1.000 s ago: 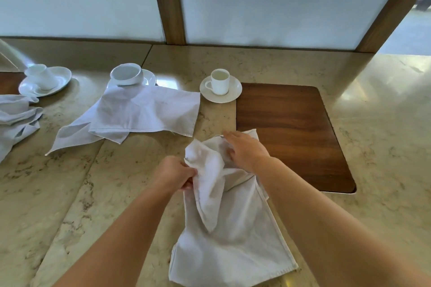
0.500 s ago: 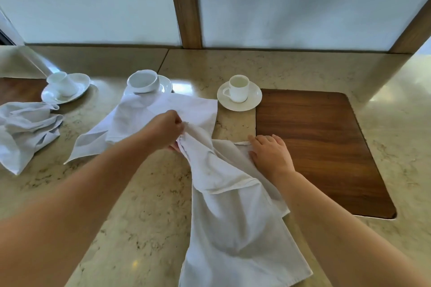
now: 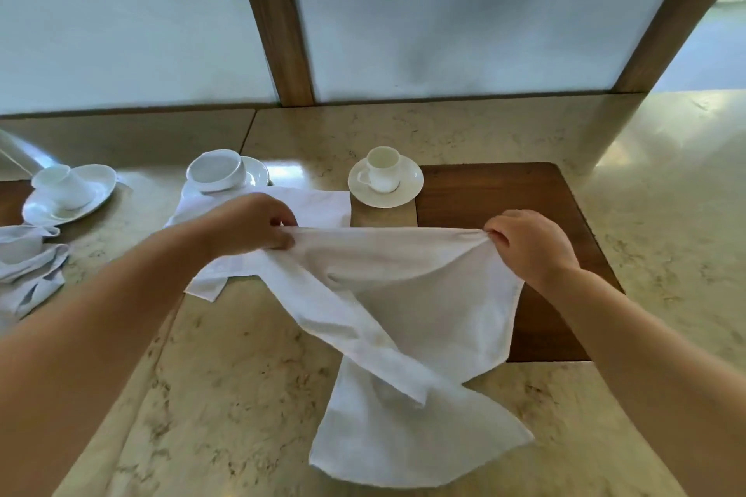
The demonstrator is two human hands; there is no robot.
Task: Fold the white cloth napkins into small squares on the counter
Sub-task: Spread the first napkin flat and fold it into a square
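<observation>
A white cloth napkin is stretched in the air over the marble counter. My left hand pinches its left top corner and my right hand pinches its right top corner, so the top edge runs taut between them. The lower part hangs down and trails onto the counter in front of me. A second napkin lies spread flat behind my left hand, partly hidden by it. A third napkin lies crumpled at the far left.
A small cup on a saucer stands just behind the held napkin. A tipped cup on a saucer rests on the second napkin's far edge. Another cup and saucer sit far left. A wooden inset board lies under my right hand.
Both hands have lifted the napkin off the counter and moved apart, pulling its bunched top edge out straight. The view has tilted up.
</observation>
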